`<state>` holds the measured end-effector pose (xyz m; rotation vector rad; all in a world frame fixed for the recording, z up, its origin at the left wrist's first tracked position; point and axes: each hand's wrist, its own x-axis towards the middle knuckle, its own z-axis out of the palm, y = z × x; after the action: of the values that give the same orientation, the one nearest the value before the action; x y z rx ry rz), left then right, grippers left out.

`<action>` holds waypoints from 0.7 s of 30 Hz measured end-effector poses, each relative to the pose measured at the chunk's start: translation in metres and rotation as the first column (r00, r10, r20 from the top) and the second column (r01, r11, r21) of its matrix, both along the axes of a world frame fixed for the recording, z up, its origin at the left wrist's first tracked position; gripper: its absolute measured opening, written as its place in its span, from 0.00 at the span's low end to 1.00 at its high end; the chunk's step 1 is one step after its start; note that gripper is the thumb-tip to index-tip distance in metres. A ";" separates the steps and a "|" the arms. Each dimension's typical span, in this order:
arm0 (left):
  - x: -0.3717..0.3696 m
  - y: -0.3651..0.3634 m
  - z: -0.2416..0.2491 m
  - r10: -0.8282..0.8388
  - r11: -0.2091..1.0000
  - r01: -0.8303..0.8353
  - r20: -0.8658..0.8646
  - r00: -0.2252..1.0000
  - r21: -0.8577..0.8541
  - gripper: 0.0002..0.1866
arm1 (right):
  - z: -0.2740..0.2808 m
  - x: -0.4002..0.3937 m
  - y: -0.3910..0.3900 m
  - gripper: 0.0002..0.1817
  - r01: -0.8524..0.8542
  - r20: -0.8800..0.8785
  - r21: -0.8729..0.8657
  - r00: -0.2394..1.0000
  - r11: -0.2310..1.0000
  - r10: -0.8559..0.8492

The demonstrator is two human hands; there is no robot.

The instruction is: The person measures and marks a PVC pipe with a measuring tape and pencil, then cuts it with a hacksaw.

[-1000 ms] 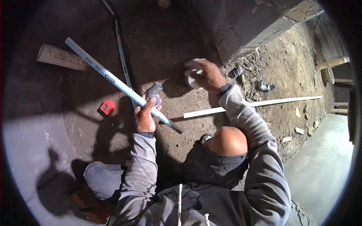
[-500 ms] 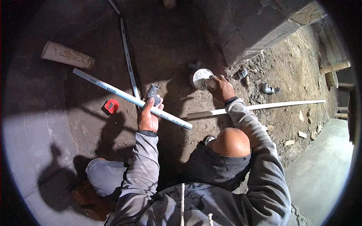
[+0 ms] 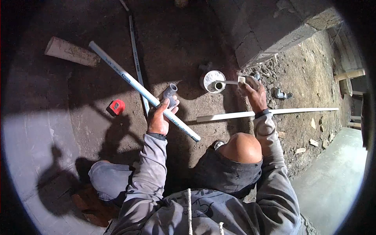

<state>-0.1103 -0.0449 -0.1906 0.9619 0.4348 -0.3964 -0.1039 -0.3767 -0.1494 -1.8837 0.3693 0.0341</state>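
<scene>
My left hand (image 3: pixel 160 117) is closed around a white-blue PVC pipe (image 3: pixel 122 74), which slants across the palm. The same hand also holds a grey pipe elbow (image 3: pixel 170 91), its open end pointing up and away. To the right, my right hand (image 3: pixel 255 94) pinches a pale cap-like piece (image 3: pixel 242 80), seen small. From it a thin light strip (image 3: pixel 230 82) reaches left toward a white round tub (image 3: pixel 208 75). A small container with a round open mouth (image 3: pixel 218 85) sits at the tub, overlapping its near side.
A red tape measure (image 3: pixel 117 106) lies on the dirt floor. A long white pipe (image 3: pixel 225 116) stretches beneath my right forearm. A thick pipe (image 3: pixel 72 51) rests at the far left, while loose grey fittings (image 3: pixel 281 93) lie among rubble near a concrete block (image 3: pixel 274 43).
My right hand has moved right, away from the tub, with the cap-like piece and strip now showing. The held pipe has tilted more steeply, its far end swinging right.
</scene>
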 end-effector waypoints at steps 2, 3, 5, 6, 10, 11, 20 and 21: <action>-0.001 -0.004 0.002 -0.031 0.999 0.031 0.003 1.000 0.018 0.23 | 0.013 0.005 0.009 0.18 -0.143 0.093 0.083 0.986 0.986 0.135; -0.003 -0.006 0.002 -0.022 0.999 0.021 0.013 1.000 0.041 0.22 | 0.016 0.009 0.017 0.19 -0.162 0.086 0.280 0.986 0.946 0.143; -0.003 -0.009 0.002 -0.018 0.994 0.009 0.079 0.997 0.109 0.19 | 0.024 0.016 0.041 0.20 -0.257 0.183 0.229 0.959 0.939 0.218; -0.003 -0.010 0.002 -0.022 0.993 0.013 0.081 0.997 0.114 0.19 | 0.029 0.020 0.050 0.21 -0.304 0.197 0.133 0.941 0.943 0.276; -0.004 -0.005 0.002 -0.062 0.988 0.046 0.104 0.993 0.150 0.24 | 0.043 0.032 0.073 0.21 -0.450 0.184 -0.056 0.873 0.891 0.452; -0.005 -0.006 0.004 -0.063 0.983 0.040 0.126 0.990 0.178 0.24 | 0.035 0.036 0.075 0.22 -0.438 0.286 -0.241 0.821 0.866 0.494; -0.002 0.000 0.005 -0.150 0.952 0.072 0.246 0.958 0.299 0.24 | 0.039 0.047 0.084 0.21 -0.618 0.111 -0.152 0.765 0.771 0.634; -0.002 -0.001 0.010 -0.133 0.963 0.072 0.225 0.965 0.258 0.24 | 0.031 0.047 0.083 0.21 -0.570 0.060 0.073 0.822 0.818 0.567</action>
<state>-0.1121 -0.0454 -0.1809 1.2651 0.2156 -0.3185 -0.0570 -0.2942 -0.1188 -1.8424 -0.2343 0.4144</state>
